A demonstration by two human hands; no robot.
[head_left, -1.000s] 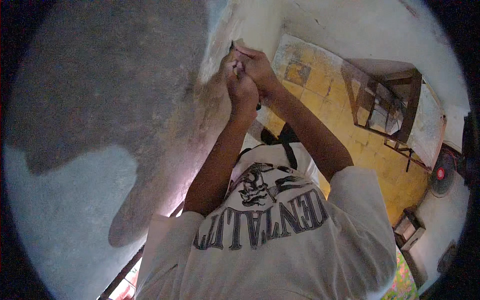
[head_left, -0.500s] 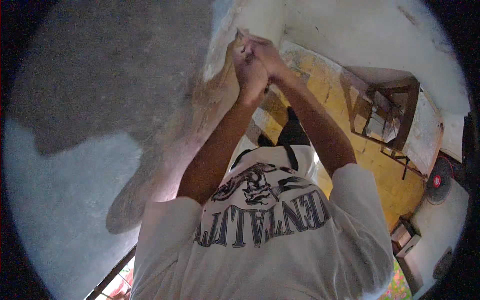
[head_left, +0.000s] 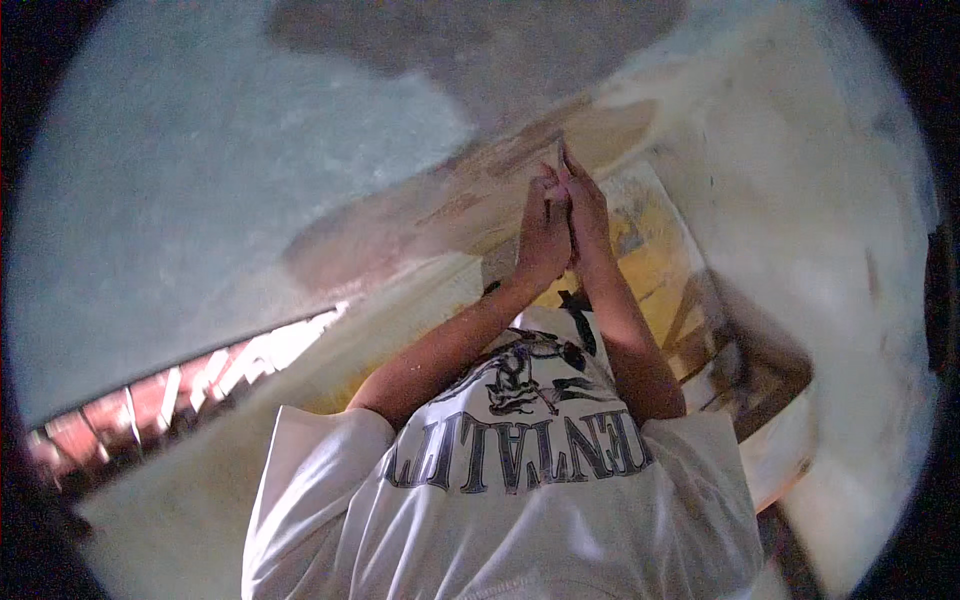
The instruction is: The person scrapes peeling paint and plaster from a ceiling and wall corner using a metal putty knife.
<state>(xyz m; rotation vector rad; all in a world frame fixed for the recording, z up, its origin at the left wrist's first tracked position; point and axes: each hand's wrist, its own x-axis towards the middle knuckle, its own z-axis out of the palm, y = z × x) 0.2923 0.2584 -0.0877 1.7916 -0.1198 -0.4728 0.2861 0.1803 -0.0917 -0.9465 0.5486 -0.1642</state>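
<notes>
Slim tool: a thin, greyish sliver point(head_left: 561, 150) upright at the top of the joined hands; it is small and blurred here, so its exact kind is hard to make out.
Tool's place: in front of the brownish, worn patch of wall point(head_left: 440, 215); whether its tip touches the surface cannot be told.
Left hand: raised point(head_left: 545, 238), fingers bent and drawn in at the tool's lower end; how firmly it grips, if at all, cannot be told.
Right hand: pressed up against the left one point(head_left: 588, 210), fingers pointing upward alongside the tool; its grip cannot be told either.
Arms: both bare forearms reach up and converge above the chest.
Shirt: white and short-sleeved point(head_left: 520, 545), with dark print across the front.
Blue-grey wall: spreads over the upper left point(head_left: 230, 170), a dark shadow point(head_left: 530, 60) across its top.
Barred opening: at lower left point(head_left: 170, 393), bright, with red beyond it.
Yellow floor: shows just right of the hands point(head_left: 655, 255).
</notes>
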